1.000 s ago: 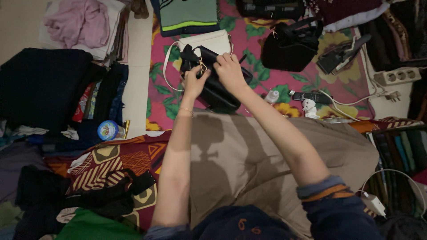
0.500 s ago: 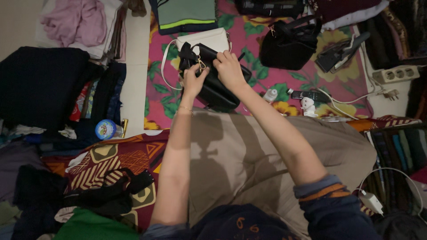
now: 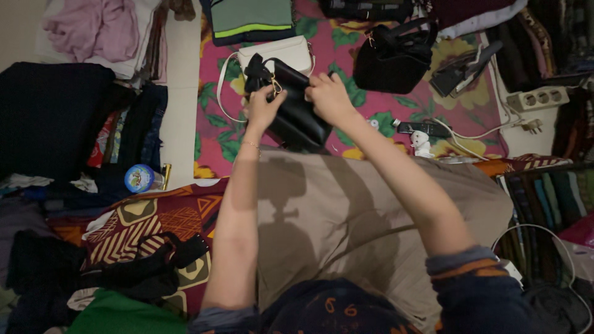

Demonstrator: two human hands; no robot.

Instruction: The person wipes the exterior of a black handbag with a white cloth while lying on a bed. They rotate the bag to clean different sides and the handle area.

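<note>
A small black handbag (image 3: 296, 117) with a gold clasp lies on a pink flowered cloth (image 3: 383, 114), just past my knees. My left hand (image 3: 262, 109) grips its left side by the clasp. My right hand (image 3: 331, 99) holds its right upper edge. A white handbag (image 3: 275, 51) with a long strap sits right behind the black one, touching it.
A bigger black bag (image 3: 391, 59) and a clothes iron (image 3: 461, 69) lie at the back right, with a power strip (image 3: 536, 98) beyond. A remote (image 3: 422, 128) lies on the cloth. Dark folded clothes (image 3: 52, 117) and a small round tub (image 3: 139, 178) are at the left.
My right hand has slid to the right along the black handbag's top edge. The view has shifted slightly, so everything sits a little further left and up.
</note>
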